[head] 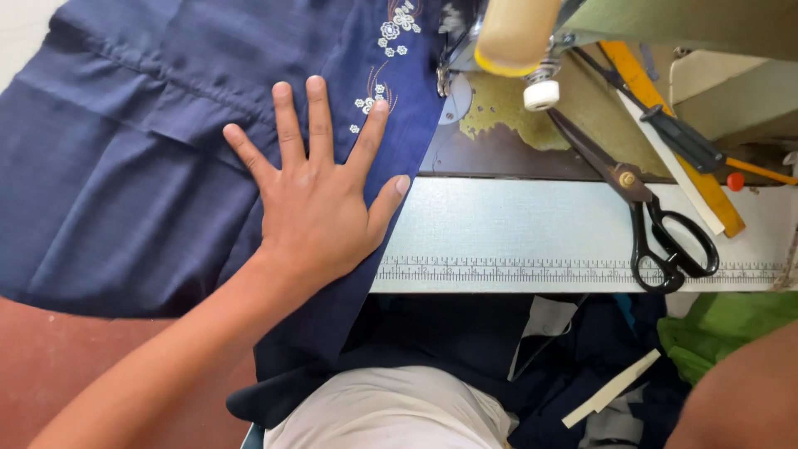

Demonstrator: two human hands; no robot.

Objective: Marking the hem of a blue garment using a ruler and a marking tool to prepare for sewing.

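Observation:
My left hand (pixel 316 195) lies flat with its fingers spread on a dark blue cloth (pixel 125 166) that covers the left part of the sewing table. The cloth carries small white flower embroidery (pixel 391 37) just beyond my fingertips. The hand holds nothing; it only presses the fabric down near its right edge. Of my right arm only a piece of forearm (pixel 744 391) shows at the bottom right corner; the hand itself is out of view.
Black scissors (pixel 657 212) lie on the pale table top (pixel 515 224), which has a printed ruler strip along its front edge. A yellow ruler (pixel 673 137), a screwdriver (pixel 694 145) and the sewing machine (pixel 515 37) stand behind. Green cloth (pixel 723 328) hangs below.

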